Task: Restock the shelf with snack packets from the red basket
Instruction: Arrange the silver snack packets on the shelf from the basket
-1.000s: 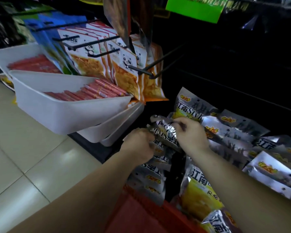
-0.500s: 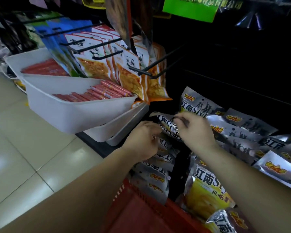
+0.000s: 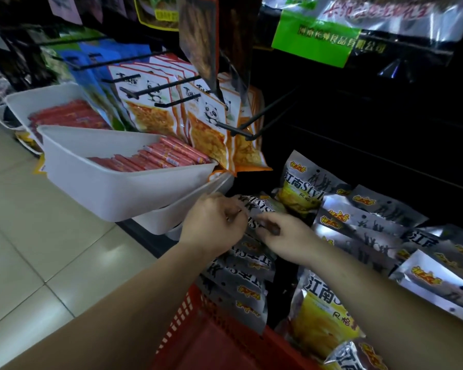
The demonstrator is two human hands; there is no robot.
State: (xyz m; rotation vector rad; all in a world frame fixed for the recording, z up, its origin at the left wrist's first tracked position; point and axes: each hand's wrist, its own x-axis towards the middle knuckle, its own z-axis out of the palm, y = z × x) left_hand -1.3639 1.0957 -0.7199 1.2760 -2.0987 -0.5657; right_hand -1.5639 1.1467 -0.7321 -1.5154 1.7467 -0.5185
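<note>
Spanning the right: dark shelf (image 3: 358, 156) with a pile of silver foil snack packets (image 3: 372, 217). Left: two white plastic bins (image 3: 112, 188), both holding red sausage sticks (image 3: 155, 158). Bottom: red slotted plastic basket (image 3: 198, 343), silver-and-yellow packets (image 3: 324, 316) in it. Left hand (image 3: 211, 222) and right hand (image 3: 286, 239), fingers curled, pinch one silver packet (image 3: 254, 206) at the shelf front, above the basket.

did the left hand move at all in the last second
Yes. The left hand, gripping a silver packet, has moved up toward the lower white bin; its knuckles now sit just below the bin's edge.
</note>
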